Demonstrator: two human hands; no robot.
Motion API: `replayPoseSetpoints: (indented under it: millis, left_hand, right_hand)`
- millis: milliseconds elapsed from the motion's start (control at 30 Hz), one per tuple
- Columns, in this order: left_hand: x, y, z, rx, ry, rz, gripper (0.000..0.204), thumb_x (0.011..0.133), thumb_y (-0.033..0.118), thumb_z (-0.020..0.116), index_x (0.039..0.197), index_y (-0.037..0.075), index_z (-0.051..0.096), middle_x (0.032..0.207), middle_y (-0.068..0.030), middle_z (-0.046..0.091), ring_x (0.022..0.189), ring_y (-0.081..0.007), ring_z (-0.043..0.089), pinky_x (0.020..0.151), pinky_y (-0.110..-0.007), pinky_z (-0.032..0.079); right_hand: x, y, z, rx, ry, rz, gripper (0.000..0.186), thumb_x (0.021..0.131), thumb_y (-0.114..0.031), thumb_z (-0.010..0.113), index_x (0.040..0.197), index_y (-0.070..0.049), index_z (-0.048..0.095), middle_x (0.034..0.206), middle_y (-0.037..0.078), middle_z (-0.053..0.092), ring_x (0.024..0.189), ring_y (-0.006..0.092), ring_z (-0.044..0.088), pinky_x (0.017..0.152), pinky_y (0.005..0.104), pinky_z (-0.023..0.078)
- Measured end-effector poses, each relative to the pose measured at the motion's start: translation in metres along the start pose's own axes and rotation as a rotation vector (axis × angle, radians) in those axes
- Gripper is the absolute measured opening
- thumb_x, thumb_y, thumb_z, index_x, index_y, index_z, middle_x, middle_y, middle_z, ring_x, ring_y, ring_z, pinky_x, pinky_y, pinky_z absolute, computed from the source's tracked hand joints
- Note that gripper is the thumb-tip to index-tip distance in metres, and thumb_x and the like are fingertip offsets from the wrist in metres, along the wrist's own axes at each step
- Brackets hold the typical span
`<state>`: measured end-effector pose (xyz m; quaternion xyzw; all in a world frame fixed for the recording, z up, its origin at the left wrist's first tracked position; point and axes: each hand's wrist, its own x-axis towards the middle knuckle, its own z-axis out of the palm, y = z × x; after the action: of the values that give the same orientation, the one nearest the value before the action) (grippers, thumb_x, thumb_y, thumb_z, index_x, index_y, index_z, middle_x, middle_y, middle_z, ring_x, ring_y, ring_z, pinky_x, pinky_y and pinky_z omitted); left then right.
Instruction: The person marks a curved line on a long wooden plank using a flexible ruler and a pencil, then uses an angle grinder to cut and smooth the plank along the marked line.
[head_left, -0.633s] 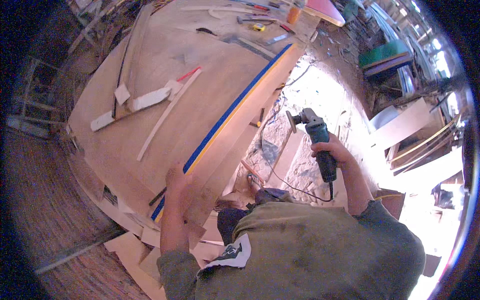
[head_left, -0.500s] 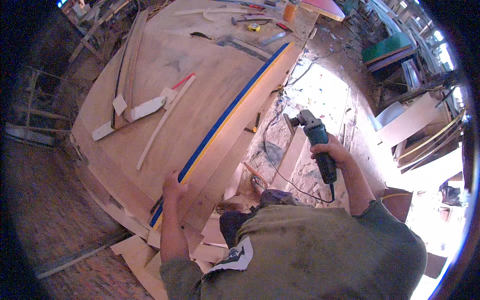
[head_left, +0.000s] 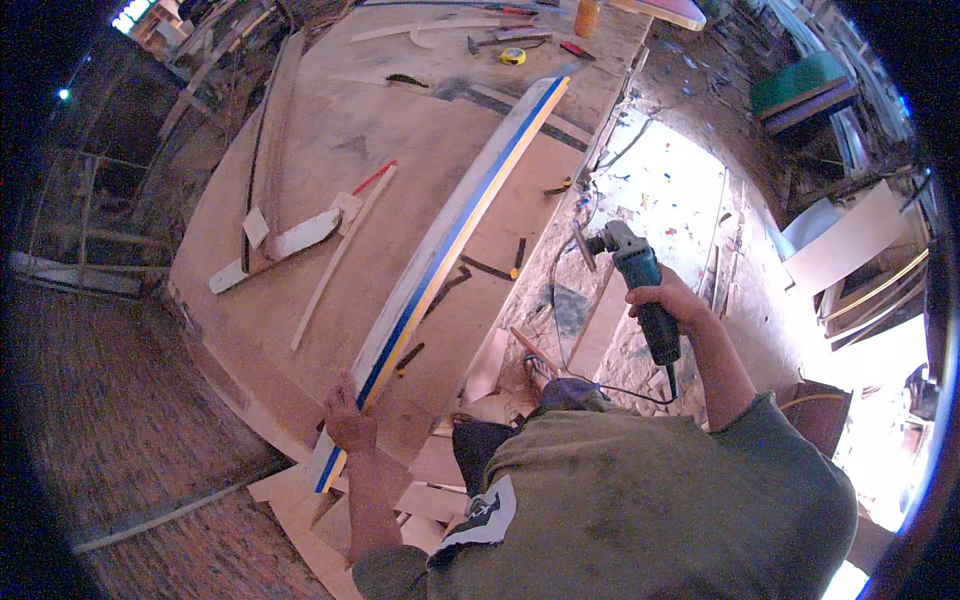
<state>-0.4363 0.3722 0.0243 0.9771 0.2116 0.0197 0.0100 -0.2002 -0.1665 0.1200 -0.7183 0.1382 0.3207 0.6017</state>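
A long board [head_left: 455, 215] with a greyish-white face and a blue and yellow striped edge lies slantwise across the worktable. My left hand [head_left: 350, 418] is closed around it near its close end. Away from the table, on the right, my right hand [head_left: 668, 299] grips an angle grinder [head_left: 640, 270] by its dark body. The grinder's disc end points up and left, apart from the board. Its cord hangs below and loops back to the left. Whether the disc is spinning cannot be seen.
White wood offcuts [head_left: 290, 245] and a thin strip [head_left: 345, 255] lie left of the board. Dark clamps or tools [head_left: 487, 266] sit to its right. A hammer [head_left: 505, 41], a yellow tape measure [head_left: 513, 57] and a jar [head_left: 587, 18] stand at the far end. Debris covers the floor.
My left hand has rolled the board to the left, so its whitish face now shows and dark pieces beside it are uncovered. The grinder stays in my right hand, nearly in place.
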Motion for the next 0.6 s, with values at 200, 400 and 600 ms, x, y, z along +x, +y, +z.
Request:
replayPoseSetpoints:
  millis: [200,400,600]
  left_hand:
    - [-0.03,0.01,0.025,0.112,0.082,0.014,0.083,0.09,0.056,0.064,0.155,0.012,0.039,0.127,-0.0193,0.055,0.118,-0.0387,0.055,0.097,-0.056,0.045]
    - [-0.04,0.021,0.013,-0.148,-0.018,-0.015,0.082,0.086,0.057,0.068,0.146,0.005,0.048,0.131,-0.0211,0.056,0.124,-0.0434,0.051,0.103,-0.06,0.041]
    - [-0.023,-0.012,-0.018,-0.204,-0.38,0.012,0.081,0.071,0.052,0.079,0.134,0.005,0.058,0.123,-0.0207,0.062,0.118,-0.0392,0.059,0.094,-0.056,0.05]
  right_hand:
    - [-0.015,0.001,0.032,0.037,0.022,-0.099,0.056,0.074,-0.019,0.083,0.115,0.0,0.051,0.087,0.009,0.061,0.07,0.0216,0.07,0.064,0.0362,0.059]
    - [-0.04,0.009,0.082,0.127,0.077,-0.037,0.051,0.077,-0.021,0.082,0.114,-0.005,0.051,0.087,0.01,0.063,0.07,0.0214,0.069,0.063,0.0368,0.06]
    - [-0.072,0.04,0.118,0.279,0.092,-0.055,0.053,0.082,-0.028,0.077,0.122,-0.005,0.052,0.098,0.011,0.066,0.077,0.0228,0.07,0.064,0.0387,0.062]
